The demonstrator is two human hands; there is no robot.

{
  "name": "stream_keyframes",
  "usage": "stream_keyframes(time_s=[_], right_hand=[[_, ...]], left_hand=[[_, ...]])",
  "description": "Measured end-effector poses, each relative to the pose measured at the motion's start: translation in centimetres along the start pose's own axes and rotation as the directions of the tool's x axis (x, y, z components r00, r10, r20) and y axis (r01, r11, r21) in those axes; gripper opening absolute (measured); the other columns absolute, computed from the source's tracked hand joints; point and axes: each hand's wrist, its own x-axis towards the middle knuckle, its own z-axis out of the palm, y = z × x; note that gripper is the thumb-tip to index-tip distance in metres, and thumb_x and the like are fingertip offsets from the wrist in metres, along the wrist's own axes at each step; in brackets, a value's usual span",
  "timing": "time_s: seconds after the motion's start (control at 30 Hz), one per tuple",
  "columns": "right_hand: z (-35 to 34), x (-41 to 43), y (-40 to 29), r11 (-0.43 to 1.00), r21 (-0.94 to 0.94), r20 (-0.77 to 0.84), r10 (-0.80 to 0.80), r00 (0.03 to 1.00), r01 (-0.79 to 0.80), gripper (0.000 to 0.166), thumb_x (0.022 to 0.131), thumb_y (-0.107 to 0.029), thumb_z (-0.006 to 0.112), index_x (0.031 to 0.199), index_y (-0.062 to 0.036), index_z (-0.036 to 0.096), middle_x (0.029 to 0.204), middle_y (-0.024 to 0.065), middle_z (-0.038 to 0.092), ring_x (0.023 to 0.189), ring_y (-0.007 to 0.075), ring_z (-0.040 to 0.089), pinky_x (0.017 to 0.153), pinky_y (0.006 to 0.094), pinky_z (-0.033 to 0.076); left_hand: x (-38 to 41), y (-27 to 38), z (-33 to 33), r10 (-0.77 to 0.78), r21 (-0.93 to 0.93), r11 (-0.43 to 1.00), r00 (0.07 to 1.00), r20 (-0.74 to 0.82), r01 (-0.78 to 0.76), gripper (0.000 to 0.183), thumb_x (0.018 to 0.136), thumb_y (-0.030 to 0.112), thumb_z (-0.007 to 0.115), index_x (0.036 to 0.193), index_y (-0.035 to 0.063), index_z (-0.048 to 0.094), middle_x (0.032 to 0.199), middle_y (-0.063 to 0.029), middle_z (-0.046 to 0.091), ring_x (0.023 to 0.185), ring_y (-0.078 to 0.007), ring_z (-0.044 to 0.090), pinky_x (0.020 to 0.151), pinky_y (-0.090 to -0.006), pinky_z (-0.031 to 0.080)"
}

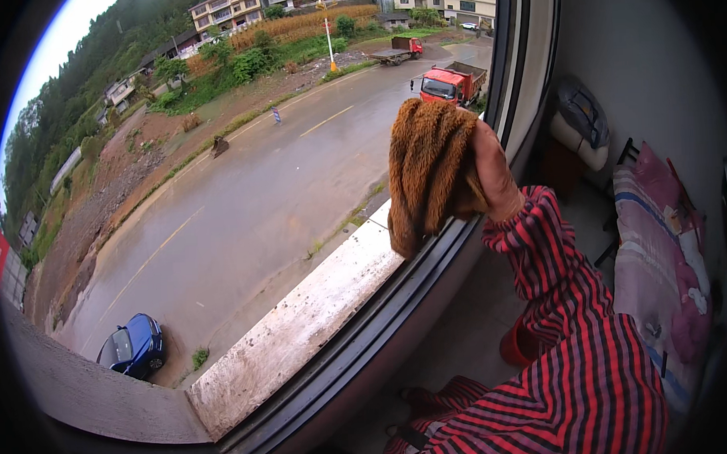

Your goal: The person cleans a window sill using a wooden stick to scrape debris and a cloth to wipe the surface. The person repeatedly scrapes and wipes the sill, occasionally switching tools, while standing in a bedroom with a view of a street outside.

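My right hand (495, 168) grips a bunched brown plush cloth (430, 164), and its fingers are largely hidden behind the folds. The cloth hangs over the black sliding-window track (355, 338), close to the pale outer windowsill (295, 325). Dark specks and dirt mark that sill. Whether the cloth touches the track cannot be told from here. A red-and-black striped sleeve (550, 250) covers the arm. My left hand is out of view.
Right of the hand stands the window sash frame (517, 59). Indoors are a red bucket (516, 345) and a bed with pink bedding (647, 259). Beyond the sill, a wet road (218, 190) lies below, with a blue car (133, 346) and a red truck (448, 83).
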Motion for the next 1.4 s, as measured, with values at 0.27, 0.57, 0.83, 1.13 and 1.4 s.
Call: stream_keyframes(time_s=[0.27,0.57,0.83,1.13,1.4], right_hand=[[-9.4,7.7,4.9,0.069,-0.996,-0.086,-0.431,0.898,-0.062,0.027,0.077,-0.022,0.053,0.094,-0.0037,0.063,0.094,0.0154,0.057,0.086,0.0343,0.056,0.078,0.0393,0.045],[-7.8,2.9,11.5,0.117,-0.99,-0.016,0.485,0.874,-0.083,0.052,0.073,-0.049,0.062,0.097,-0.0027,0.065,0.092,0.0206,0.057,0.084,0.0372,0.057,0.074,0.0408,0.046],[11.3,-3.0,19.3,0.568,-0.671,0.741,0.535,0.406,0.477,0.042,0.077,-0.04,0.067,0.092,-0.0034,0.053,0.089,0.0205,0.05,0.082,0.0394,0.055,0.069,0.0441,0.045],[21.2,-0.7,21.1,0.838,-0.401,0.906,0.304,0.295,0.369,0.036,0.076,-0.032,0.069,0.096,-0.0041,0.058,0.089,0.0135,0.054,0.082,0.0333,0.056,0.069,0.0399,0.045],[23.6,-7.0,23.5,0.849,-0.193,0.966,0.251,-0.055,0.491,0.029,0.084,-0.033,0.06,0.095,-0.0067,0.055,0.089,0.0134,0.046,0.088,0.0303,0.051,0.069,0.0403,0.045]], left_hand=[[2.7,6.9,-5.6,0.665,0.53,0.67,0.738,-0.116,-0.52,0.032,0.089,0.022,0.055,0.11,-0.0009,0.044,0.065,-0.0055,0.048,0.049,-0.0109,0.04,0.045,-0.0192,0.035],[7.3,5.7,-6.7,0.654,0.681,0.586,0.753,-0.077,-0.44,0.035,0.089,0.019,0.056,0.114,-0.0006,0.042,0.073,-0.0068,0.053,0.056,-0.0122,0.046,0.048,-0.0188,0.038],[7.9,5.7,-7.0,0.652,0.614,0.698,0.681,-0.332,-0.369,0.075,0.083,0.006,0.059,0.141,0.0129,0.012,0.082,-0.0101,0.055,0.055,-0.0112,0.045,0.045,-0.0193,0.036],[7.8,5.6,-6.5,0.665,0.728,0.63,0.672,-0.325,-0.272,0.068,0.085,0.014,0.056,0.142,0.013,0.02,0.098,-0.0075,0.054,0.045,-0.0084,0.037,0.033,-0.0197,0.027],[8.6,6.1,-5.8,0.516,0.653,0.734,0.777,-0.361,-0.185,0.059,0.076,0.013,0.064,0.127,0.0104,0.035,0.094,-0.0063,0.054,0.046,-0.0126,0.042,0.034,-0.0218,0.028]])
